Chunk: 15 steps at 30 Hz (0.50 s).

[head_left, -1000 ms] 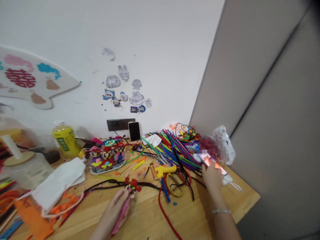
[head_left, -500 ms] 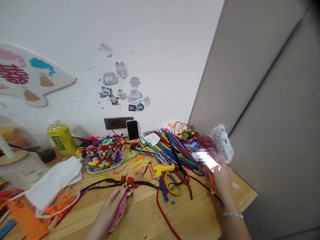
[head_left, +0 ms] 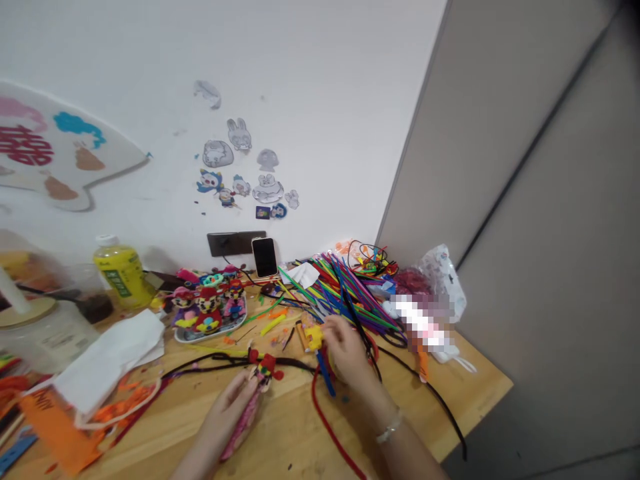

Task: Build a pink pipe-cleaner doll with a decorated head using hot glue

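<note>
My left hand (head_left: 227, 413) lies low in the middle of the wooden table (head_left: 300, 433), its fingers closed around the body of a pink pipe-cleaner doll (head_left: 246, 421) with a red head (head_left: 265, 367). My right hand (head_left: 350, 357), with a bracelet on the wrist, rests on the yellow glue gun (head_left: 314, 336); its fingers curl over the gun's rear part. A phone with a lit screen (head_left: 425, 321) lies to the right, apart from both hands.
A heap of coloured pipe cleaners (head_left: 345, 293) fills the back right. Loose black and red pipe cleaners (head_left: 320, 410) cross the middle. A tray of small figures (head_left: 210, 313), a yellow bottle (head_left: 123, 273), white paper (head_left: 110, 360) and another phone (head_left: 265, 257) against the wall stand further left.
My right hand has let go of the lit phone at the right and moved left onto the yellow glue gun. The left hand keeps the pink doll.
</note>
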Each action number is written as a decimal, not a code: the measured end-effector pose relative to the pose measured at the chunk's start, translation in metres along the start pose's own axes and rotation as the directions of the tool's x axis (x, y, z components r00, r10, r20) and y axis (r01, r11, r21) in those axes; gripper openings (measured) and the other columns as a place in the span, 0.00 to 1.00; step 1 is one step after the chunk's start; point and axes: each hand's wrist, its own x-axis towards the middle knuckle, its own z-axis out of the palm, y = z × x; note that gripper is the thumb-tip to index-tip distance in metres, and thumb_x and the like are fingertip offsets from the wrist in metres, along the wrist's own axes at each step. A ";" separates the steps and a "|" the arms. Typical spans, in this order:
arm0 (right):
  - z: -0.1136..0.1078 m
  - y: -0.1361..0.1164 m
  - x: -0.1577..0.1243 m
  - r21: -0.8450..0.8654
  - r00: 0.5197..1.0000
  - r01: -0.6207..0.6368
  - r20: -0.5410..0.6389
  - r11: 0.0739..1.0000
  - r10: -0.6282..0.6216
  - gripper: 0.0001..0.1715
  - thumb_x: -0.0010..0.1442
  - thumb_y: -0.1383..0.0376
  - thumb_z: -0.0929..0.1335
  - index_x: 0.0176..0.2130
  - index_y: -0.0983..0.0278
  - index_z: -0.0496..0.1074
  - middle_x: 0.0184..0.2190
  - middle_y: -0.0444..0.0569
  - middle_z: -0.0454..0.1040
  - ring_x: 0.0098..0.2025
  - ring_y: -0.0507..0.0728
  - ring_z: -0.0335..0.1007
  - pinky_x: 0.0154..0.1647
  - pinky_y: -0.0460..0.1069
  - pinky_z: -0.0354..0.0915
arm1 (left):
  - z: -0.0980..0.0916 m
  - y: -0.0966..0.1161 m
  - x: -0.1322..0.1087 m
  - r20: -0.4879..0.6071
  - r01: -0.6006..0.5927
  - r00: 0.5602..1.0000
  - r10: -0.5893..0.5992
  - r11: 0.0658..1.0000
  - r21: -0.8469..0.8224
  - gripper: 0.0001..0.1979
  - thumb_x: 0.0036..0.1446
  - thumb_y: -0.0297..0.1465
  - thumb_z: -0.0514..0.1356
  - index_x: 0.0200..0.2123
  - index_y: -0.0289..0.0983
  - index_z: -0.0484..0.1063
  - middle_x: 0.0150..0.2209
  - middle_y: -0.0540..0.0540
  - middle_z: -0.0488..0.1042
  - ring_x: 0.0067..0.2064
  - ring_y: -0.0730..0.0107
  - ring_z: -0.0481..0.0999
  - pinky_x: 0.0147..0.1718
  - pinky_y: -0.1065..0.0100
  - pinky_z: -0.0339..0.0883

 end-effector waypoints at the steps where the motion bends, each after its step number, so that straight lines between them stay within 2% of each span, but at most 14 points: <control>1: 0.014 -0.022 -0.004 0.125 0.977 0.093 0.179 0.988 -0.115 0.14 0.59 0.62 0.58 0.40 0.63 0.67 0.34 0.47 0.73 0.35 0.53 0.68 0.35 0.45 0.61 | 0.000 0.000 -0.001 0.022 -0.003 1.000 0.003 1.000 -0.002 0.20 0.38 0.48 0.63 0.28 0.39 0.73 0.31 0.48 0.77 0.39 0.62 0.74 0.37 0.71 0.66; 2: 0.027 -0.042 -0.008 0.218 0.922 0.157 0.318 0.963 -0.222 0.14 0.59 0.61 0.58 0.42 0.63 0.67 0.35 0.47 0.73 0.35 0.53 0.68 0.34 0.45 0.60 | 0.001 0.001 -0.002 0.044 -0.007 0.999 0.007 1.000 -0.010 0.19 0.38 0.48 0.63 0.27 0.39 0.73 0.30 0.49 0.77 0.39 0.61 0.73 0.38 0.71 0.66; 4: 0.048 -0.072 -0.015 0.244 0.821 0.237 0.467 0.941 -0.328 0.14 0.59 0.60 0.60 0.42 0.63 0.67 0.30 0.45 0.73 0.29 0.53 0.67 0.29 0.45 0.58 | 0.001 0.001 -0.003 0.072 -0.010 0.997 0.013 0.999 -0.041 0.19 0.37 0.48 0.64 0.26 0.38 0.73 0.28 0.49 0.76 0.37 0.61 0.73 0.38 0.69 0.65; 6: 0.062 -0.086 -0.022 0.206 0.767 0.319 0.517 0.925 -0.380 0.14 0.60 0.59 0.59 0.32 0.63 0.70 0.25 0.45 0.72 0.26 0.53 0.65 0.25 0.45 0.54 | 0.000 -0.001 -0.003 0.083 -0.014 0.996 0.021 0.996 -0.084 0.19 0.36 0.47 0.65 0.27 0.38 0.73 0.27 0.49 0.75 0.35 0.62 0.73 0.37 0.69 0.65; 7: 0.068 -0.087 -0.026 0.200 0.755 0.337 0.527 0.920 -0.391 0.16 0.60 0.60 0.59 0.29 0.63 0.70 0.23 0.44 0.71 0.25 0.52 0.64 0.24 0.44 0.52 | -0.001 -0.003 -0.002 0.087 -0.015 0.996 0.025 0.994 -0.111 0.19 0.36 0.46 0.65 0.27 0.38 0.74 0.27 0.49 0.75 0.35 0.63 0.73 0.36 0.69 0.65; 9: 0.076 -0.083 -0.035 0.232 0.767 0.300 0.518 0.925 -0.378 0.17 0.61 0.61 0.58 0.27 0.64 0.68 0.21 0.44 0.69 0.24 0.51 0.62 0.22 0.44 0.49 | -0.001 -0.007 0.000 0.113 -0.015 0.993 0.034 0.986 -0.164 0.18 0.36 0.45 0.66 0.27 0.37 0.74 0.27 0.48 0.74 0.34 0.63 0.73 0.36 0.69 0.65; 12: 0.084 -0.073 -0.048 0.323 0.807 0.159 0.502 0.933 -0.311 0.16 0.62 0.64 0.56 0.27 0.64 0.66 0.21 0.42 0.68 0.23 0.50 0.62 0.22 0.43 0.49 | 0.001 -0.013 0.002 0.177 0.011 0.984 0.037 0.965 -0.263 0.15 0.36 0.42 0.67 0.24 0.38 0.74 0.24 0.49 0.72 0.31 0.66 0.72 0.33 0.68 0.66; 15: 0.087 -0.070 -0.056 0.353 0.836 0.096 0.479 0.931 -0.268 0.16 0.62 0.65 0.55 0.26 0.63 0.63 0.19 0.42 0.64 0.23 0.50 0.60 0.22 0.44 0.48 | 0.004 -0.016 0.001 0.144 0.011 0.989 0.033 0.957 -0.291 0.17 0.34 0.44 0.67 0.25 0.38 0.74 0.23 0.50 0.72 0.31 0.65 0.71 0.33 0.68 0.66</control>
